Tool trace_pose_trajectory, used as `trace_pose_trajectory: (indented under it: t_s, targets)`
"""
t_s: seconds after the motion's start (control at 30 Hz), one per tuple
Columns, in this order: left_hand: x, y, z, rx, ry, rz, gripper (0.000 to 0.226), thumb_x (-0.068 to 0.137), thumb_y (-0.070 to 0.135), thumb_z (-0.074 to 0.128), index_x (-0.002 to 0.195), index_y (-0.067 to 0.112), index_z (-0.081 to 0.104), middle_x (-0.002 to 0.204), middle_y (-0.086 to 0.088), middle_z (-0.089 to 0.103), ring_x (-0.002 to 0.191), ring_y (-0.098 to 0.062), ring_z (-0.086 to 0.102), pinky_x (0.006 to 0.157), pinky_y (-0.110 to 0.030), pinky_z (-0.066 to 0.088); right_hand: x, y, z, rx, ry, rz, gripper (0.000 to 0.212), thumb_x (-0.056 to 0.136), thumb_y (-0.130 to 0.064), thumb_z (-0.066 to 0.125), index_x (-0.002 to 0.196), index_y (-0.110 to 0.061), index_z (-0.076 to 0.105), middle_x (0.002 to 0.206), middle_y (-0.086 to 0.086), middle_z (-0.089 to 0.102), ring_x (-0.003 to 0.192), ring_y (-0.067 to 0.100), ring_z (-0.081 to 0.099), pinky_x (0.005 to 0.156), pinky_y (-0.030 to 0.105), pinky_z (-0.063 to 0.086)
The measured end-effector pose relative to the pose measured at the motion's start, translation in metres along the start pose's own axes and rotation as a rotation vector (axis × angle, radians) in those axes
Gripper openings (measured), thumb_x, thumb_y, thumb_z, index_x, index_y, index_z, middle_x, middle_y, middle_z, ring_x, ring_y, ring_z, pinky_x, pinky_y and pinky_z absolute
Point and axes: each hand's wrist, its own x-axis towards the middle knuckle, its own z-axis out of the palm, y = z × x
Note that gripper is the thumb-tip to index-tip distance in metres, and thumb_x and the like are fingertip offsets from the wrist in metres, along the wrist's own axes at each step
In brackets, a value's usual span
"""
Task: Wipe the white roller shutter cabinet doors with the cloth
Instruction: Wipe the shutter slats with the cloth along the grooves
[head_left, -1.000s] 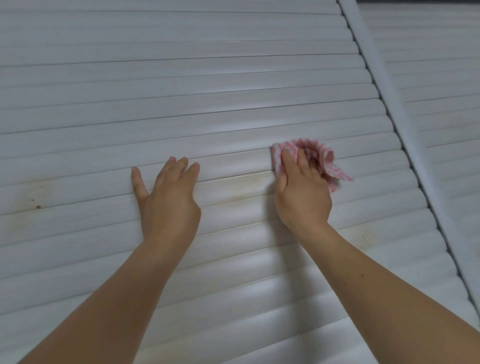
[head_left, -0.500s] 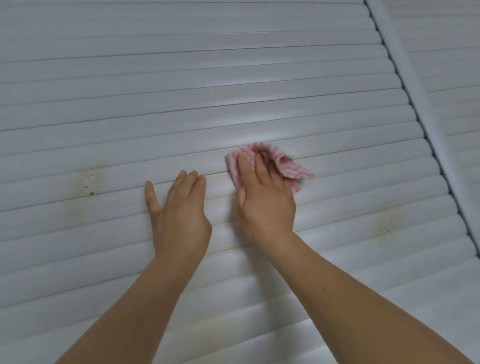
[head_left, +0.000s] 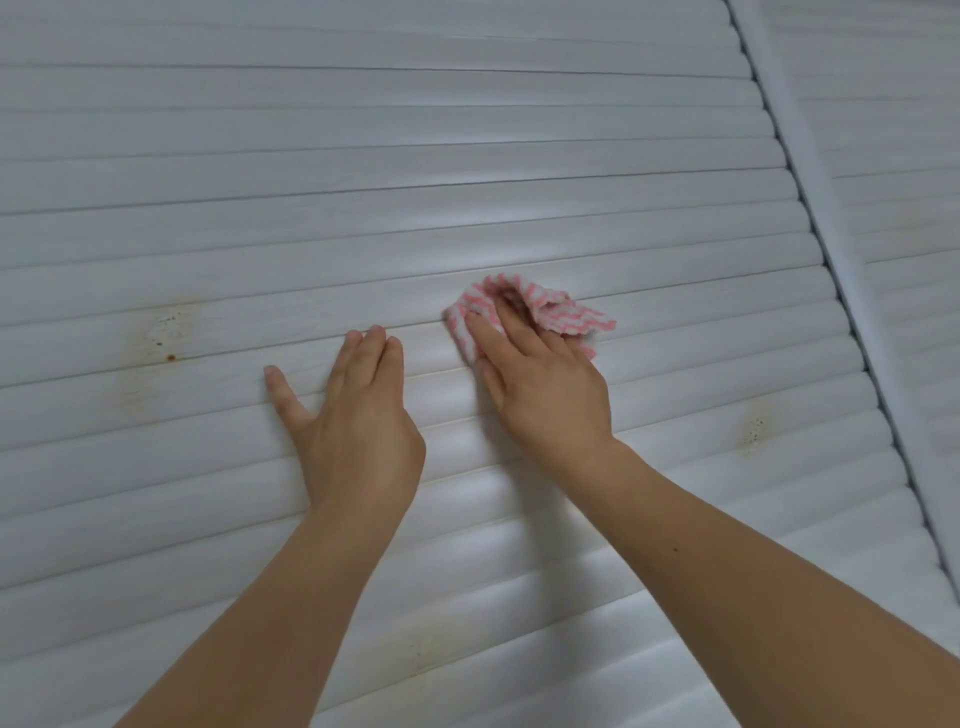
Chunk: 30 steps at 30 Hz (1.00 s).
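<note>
The white roller shutter door (head_left: 363, 171) fills the view, its horizontal slats slanting slightly. A pink-and-white striped cloth (head_left: 563, 314) lies bunched against a slat near the middle. My right hand (head_left: 540, 384) presses it flat to the door with straight fingers, and a fold of the cloth covers the outer fingers. My left hand (head_left: 353, 415) rests flat on the slats just to the left, fingers together and thumb spread, holding nothing. The two hands are a small gap apart.
A brownish rust-like stain (head_left: 166, 332) marks the slats at the left, and a smaller speckled stain (head_left: 756, 428) sits at the right. A white vertical frame post (head_left: 810, 171) separates this door from a second shutter door (head_left: 904, 156) at the far right.
My right hand has slid the cloth leftward along the slat, closing in on my left hand. The left hand has stayed flat on the door. The view has shifted left.
</note>
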Motion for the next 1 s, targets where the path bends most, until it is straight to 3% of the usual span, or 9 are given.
trace_pose_trajectory:
  t_s: [0.13, 0.27, 0.43, 0.5, 0.63, 0.73, 0.83, 0.9, 1.0]
  targets:
    - [0.0, -0.001, 0.0, 0.013, -0.013, 0.006, 0.059, 0.089, 0.0, 0.041, 0.144, 0.018, 0.032, 0.154, 0.005, 0.024, 0.142, -0.007, 0.018, 0.109, -0.052, -0.014, -0.001, 0.048, -0.016, -0.047, -0.007, 0.117, 0.053, 0.093, -0.043, 0.025, 0.141, -0.031, 0.042, 0.149, -0.002, 0.04, 0.127, 0.026, 0.048, 0.095, 0.041, 0.042]
    - [0.0, -0.004, 0.0, 0.018, 0.038, 0.042, 0.055, 0.086, -0.001, 0.047, 0.139, 0.016, 0.042, 0.149, 0.003, 0.036, 0.138, -0.01, 0.029, 0.109, -0.049, -0.013, 0.0, 0.099, -0.03, -0.051, -0.015, 0.348, 0.047, 0.1, -0.037, 0.033, 0.147, -0.033, 0.029, 0.155, -0.008, 0.026, 0.138, 0.025, 0.03, 0.106, 0.047, 0.033]
    - [0.004, -0.005, 0.005, 0.005, 0.082, 0.082, 0.05, 0.077, -0.007, 0.054, 0.125, 0.008, 0.057, 0.135, -0.004, 0.054, 0.128, -0.019, 0.047, 0.11, -0.044, -0.007, 0.002, 0.102, -0.032, -0.034, -0.015, 0.563, 0.045, 0.101, -0.032, 0.029, 0.146, -0.029, 0.031, 0.153, 0.003, 0.027, 0.135, 0.03, 0.032, 0.102, 0.042, 0.031]
    - [0.004, -0.006, 0.004, 0.011, 0.089, 0.101, 0.05, 0.077, -0.008, 0.053, 0.124, 0.007, 0.058, 0.133, -0.005, 0.055, 0.126, -0.021, 0.049, 0.11, -0.043, -0.006, 0.0, 0.082, -0.027, -0.067, 0.016, 0.531, 0.044, 0.1, -0.029, 0.031, 0.144, -0.027, 0.035, 0.152, 0.006, 0.03, 0.135, 0.028, 0.03, 0.103, 0.036, 0.024]
    - [0.004, -0.006, -0.001, 0.017, 0.046, 0.108, 0.057, 0.081, -0.006, 0.043, 0.134, 0.012, 0.048, 0.144, 0.001, 0.043, 0.136, -0.013, 0.034, 0.11, -0.039, -0.016, -0.012, 0.027, -0.009, -0.016, 0.027, 0.396, 0.046, 0.096, -0.025, 0.036, 0.141, -0.026, 0.041, 0.148, 0.008, 0.038, 0.134, 0.029, 0.037, 0.094, 0.044, 0.042]
    - [0.004, -0.008, -0.001, -0.005, 0.043, 0.097, 0.065, 0.073, -0.004, 0.03, 0.132, 0.012, 0.051, 0.143, 0.0, 0.045, 0.135, -0.014, 0.036, 0.11, -0.038, -0.015, -0.024, -0.021, 0.004, 0.058, 0.006, 0.19, 0.051, 0.083, -0.023, 0.038, 0.13, -0.016, 0.057, 0.134, 0.013, 0.054, 0.12, 0.033, 0.054, 0.082, 0.045, 0.052]
    - [0.006, -0.013, 0.0, -0.05, 0.043, 0.091, 0.067, 0.07, 0.007, 0.022, 0.128, 0.013, 0.056, 0.139, 0.0, 0.049, 0.133, -0.014, 0.04, 0.11, -0.04, -0.013, -0.035, -0.056, 0.012, 0.101, -0.069, 0.066, 0.053, 0.078, -0.022, 0.037, 0.125, -0.021, 0.061, 0.13, 0.011, 0.059, 0.106, 0.033, 0.062, 0.077, 0.039, 0.052]
    - [0.006, -0.015, -0.001, -0.058, 0.046, 0.095, 0.064, 0.075, 0.014, 0.02, 0.127, 0.015, 0.057, 0.138, 0.0, 0.051, 0.131, -0.013, 0.042, 0.11, -0.041, -0.012, -0.041, -0.061, 0.01, 0.096, -0.076, 0.002, 0.055, 0.076, -0.02, 0.035, 0.123, -0.025, 0.064, 0.129, 0.008, 0.06, 0.094, 0.032, 0.066, 0.069, 0.035, 0.053]
    - [0.005, -0.017, -0.002, -0.039, 0.042, 0.134, 0.06, 0.074, 0.006, 0.026, 0.123, 0.011, 0.06, 0.134, -0.003, 0.054, 0.128, -0.016, 0.047, 0.11, -0.043, -0.009, -0.038, -0.042, 0.001, 0.059, -0.046, -0.084, 0.056, 0.074, -0.017, 0.033, 0.119, -0.025, 0.066, 0.127, 0.006, 0.062, 0.087, 0.032, 0.067, 0.064, 0.036, 0.055]
